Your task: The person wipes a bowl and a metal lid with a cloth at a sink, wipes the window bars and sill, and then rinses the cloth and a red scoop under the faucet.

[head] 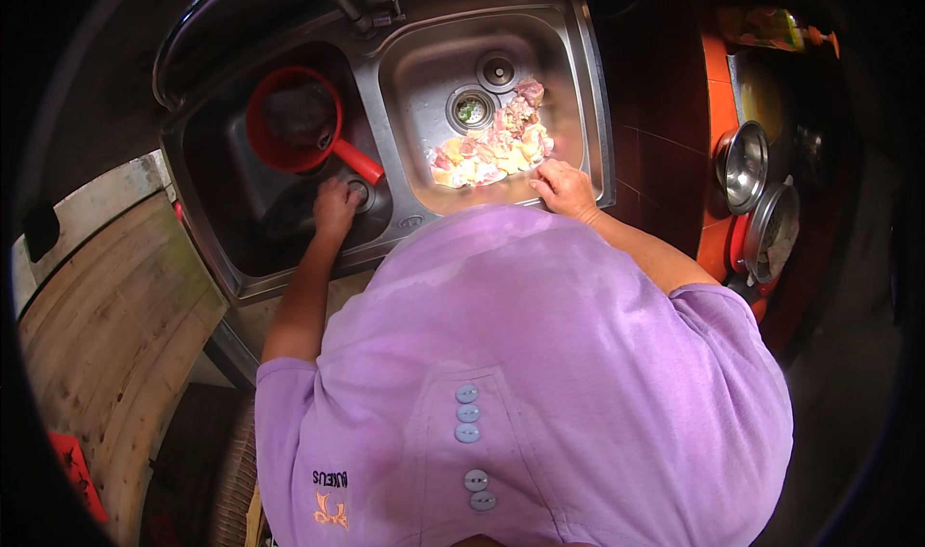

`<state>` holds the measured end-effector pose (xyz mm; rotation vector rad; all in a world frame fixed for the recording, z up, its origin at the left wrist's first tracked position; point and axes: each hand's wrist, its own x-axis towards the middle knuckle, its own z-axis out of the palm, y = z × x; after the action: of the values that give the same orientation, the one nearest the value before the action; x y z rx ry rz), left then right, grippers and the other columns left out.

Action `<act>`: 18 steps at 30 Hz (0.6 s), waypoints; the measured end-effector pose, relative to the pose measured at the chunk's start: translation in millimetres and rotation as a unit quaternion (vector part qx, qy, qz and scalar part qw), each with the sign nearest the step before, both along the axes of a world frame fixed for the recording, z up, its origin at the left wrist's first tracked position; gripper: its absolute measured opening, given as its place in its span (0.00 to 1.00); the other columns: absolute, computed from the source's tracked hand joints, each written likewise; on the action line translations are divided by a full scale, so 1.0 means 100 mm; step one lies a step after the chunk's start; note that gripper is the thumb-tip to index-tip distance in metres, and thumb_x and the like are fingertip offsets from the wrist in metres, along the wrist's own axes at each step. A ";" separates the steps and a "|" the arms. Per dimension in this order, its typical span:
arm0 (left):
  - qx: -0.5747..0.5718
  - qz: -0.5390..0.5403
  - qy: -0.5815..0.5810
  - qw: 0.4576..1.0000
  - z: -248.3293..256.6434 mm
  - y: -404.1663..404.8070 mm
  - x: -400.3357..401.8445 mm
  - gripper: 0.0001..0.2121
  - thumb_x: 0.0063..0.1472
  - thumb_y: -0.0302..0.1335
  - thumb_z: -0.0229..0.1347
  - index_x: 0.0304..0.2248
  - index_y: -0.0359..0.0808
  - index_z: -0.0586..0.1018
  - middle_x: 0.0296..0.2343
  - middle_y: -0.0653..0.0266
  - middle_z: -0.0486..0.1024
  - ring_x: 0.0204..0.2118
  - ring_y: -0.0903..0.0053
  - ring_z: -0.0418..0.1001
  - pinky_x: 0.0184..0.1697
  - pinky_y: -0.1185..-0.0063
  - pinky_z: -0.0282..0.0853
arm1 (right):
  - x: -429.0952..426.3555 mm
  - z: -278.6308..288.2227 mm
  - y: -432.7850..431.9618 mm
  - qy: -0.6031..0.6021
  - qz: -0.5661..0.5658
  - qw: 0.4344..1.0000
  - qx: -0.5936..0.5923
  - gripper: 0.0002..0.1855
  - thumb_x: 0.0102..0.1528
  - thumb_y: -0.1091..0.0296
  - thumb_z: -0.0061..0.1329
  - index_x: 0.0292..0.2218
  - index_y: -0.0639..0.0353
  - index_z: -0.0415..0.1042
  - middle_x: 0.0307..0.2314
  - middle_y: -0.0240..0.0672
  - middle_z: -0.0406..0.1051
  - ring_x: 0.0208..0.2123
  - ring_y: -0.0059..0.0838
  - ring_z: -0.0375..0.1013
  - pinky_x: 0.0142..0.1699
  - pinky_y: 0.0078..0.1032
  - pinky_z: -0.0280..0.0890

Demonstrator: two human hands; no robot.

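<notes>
Raw meat pieces (491,153), pink and yellowish, lie in a heap on the floor of the right basin of a steel double sink (405,99), beside its drain strainer (470,110). My right hand (564,187) is at the near edge of the heap, fingers curled; whether it grips a piece cannot be told. My left hand (337,204) is low in the shaded left basin, by the round drain (360,194); its fingers are partly hidden. Just beyond it sits a red plastic dipper (293,158) with its handle (358,163) pointing right, something dark or clear inside.
A curved chrome faucet (209,2) arches over the left basin. Wooden boards (123,280) stand at the left. On the red-tiled counter at right are a steel bowl (744,168), a steel colander (772,233) and a pump bottle (773,28).
</notes>
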<state>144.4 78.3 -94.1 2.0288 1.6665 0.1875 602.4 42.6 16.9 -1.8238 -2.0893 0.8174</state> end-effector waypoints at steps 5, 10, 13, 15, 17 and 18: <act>-0.008 0.006 0.059 0.998 0.22 0.05 -0.15 0.15 0.46 0.21 0.56 0.37 0.40 0.78 0.35 0.57 0.71 0.43 0.57 0.67 0.43 0.64 0.67 | 0.01 -0.02 -0.01 -0.007 0.003 1.000 0.001 0.05 0.52 0.64 0.52 0.28 0.53 0.70 0.25 0.32 0.71 0.31 0.36 0.72 0.36 0.35 0.67; 0.020 0.030 0.024 0.999 0.41 0.07 -0.20 0.19 0.45 0.22 0.57 0.41 0.42 0.78 0.37 0.58 0.72 0.44 0.57 0.67 0.43 0.63 0.67 | 0.01 -0.04 -0.01 -0.013 0.012 1.000 0.001 0.05 0.51 0.65 0.52 0.27 0.52 0.69 0.25 0.30 0.70 0.31 0.35 0.73 0.35 0.34 0.67; 0.015 0.064 0.030 0.997 0.40 0.08 -0.28 0.17 0.47 0.23 0.58 0.40 0.41 0.79 0.35 0.56 0.73 0.42 0.57 0.69 0.44 0.64 0.67 | -0.01 -0.02 -0.01 -0.010 0.008 1.000 0.004 0.06 0.51 0.64 0.52 0.27 0.52 0.69 0.25 0.30 0.70 0.31 0.35 0.73 0.35 0.34 0.67; -0.009 0.099 0.040 0.994 0.36 0.12 -0.30 0.15 0.49 0.25 0.59 0.39 0.40 0.79 0.33 0.55 0.75 0.40 0.57 0.70 0.44 0.65 0.68 | -0.01 -0.01 -0.02 -0.004 0.003 1.000 0.009 0.06 0.51 0.64 0.53 0.27 0.52 0.69 0.25 0.30 0.71 0.31 0.35 0.73 0.35 0.34 0.67; -0.144 0.262 -0.051 0.953 0.23 0.17 -0.50 0.14 0.51 0.25 0.60 0.40 0.37 0.78 0.34 0.55 0.76 0.38 0.60 0.72 0.44 0.67 0.68 | -0.01 -0.02 -0.01 0.001 0.011 1.000 0.016 0.06 0.51 0.64 0.53 0.27 0.52 0.69 0.25 0.30 0.71 0.31 0.35 0.73 0.35 0.34 0.67; -0.207 0.338 -0.100 0.913 0.19 0.19 -0.57 0.14 0.52 0.25 0.60 0.40 0.36 0.78 0.34 0.56 0.77 0.37 0.62 0.74 0.44 0.68 0.68 | -0.01 -0.04 0.00 -0.001 0.009 1.000 0.011 0.06 0.50 0.64 0.53 0.27 0.52 0.70 0.25 0.30 0.71 0.31 0.35 0.73 0.35 0.35 0.67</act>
<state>87.3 97.5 -75.1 1.0392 2.0035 0.2399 601.6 42.6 13.2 -1.7995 -2.1103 0.7945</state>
